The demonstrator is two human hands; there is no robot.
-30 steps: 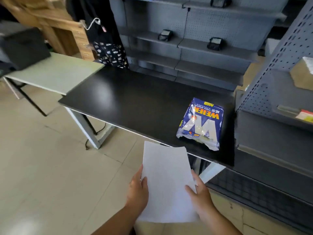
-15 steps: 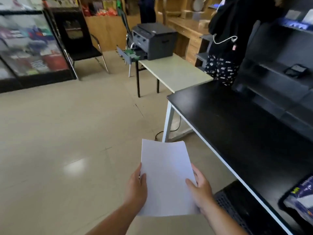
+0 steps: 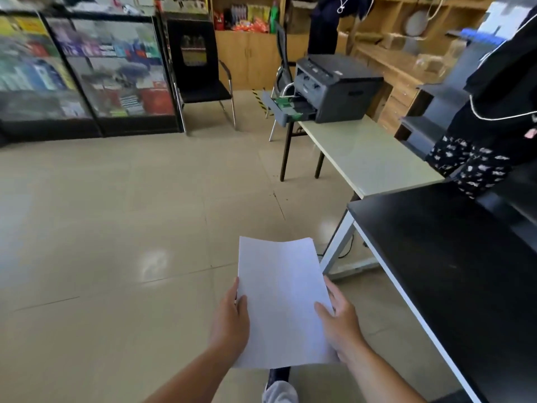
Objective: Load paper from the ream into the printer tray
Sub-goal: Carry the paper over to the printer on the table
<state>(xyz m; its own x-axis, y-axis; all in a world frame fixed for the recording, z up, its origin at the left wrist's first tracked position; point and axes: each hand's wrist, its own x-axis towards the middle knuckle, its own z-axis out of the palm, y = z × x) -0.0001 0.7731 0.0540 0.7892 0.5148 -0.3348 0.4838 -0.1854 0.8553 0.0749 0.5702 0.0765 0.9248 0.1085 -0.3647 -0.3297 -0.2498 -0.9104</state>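
Note:
I hold a white stack of paper (image 3: 283, 301) flat in front of me over the floor. My left hand (image 3: 231, 324) grips its left edge and my right hand (image 3: 341, 321) grips its right edge. Far ahead, a dark grey printer (image 3: 337, 85) sits at the far end of a pale table (image 3: 369, 152). Its paper tray (image 3: 279, 107) is pulled out toward the left, with green guides showing inside. The ream is out of view.
A black table (image 3: 453, 257) with white legs runs along my right. A black chair (image 3: 200, 80) and glass display cabinets (image 3: 87, 71) stand at the back left. A second chair (image 3: 283, 68) sits behind the printer. Dark clothing (image 3: 494, 117) hangs at right. Tiled floor lies between me and the printer.
The view has swung left, away from the black table and the ream. The printer now sits nearer the middle of the view. Both hands keep the same hold on the paper.

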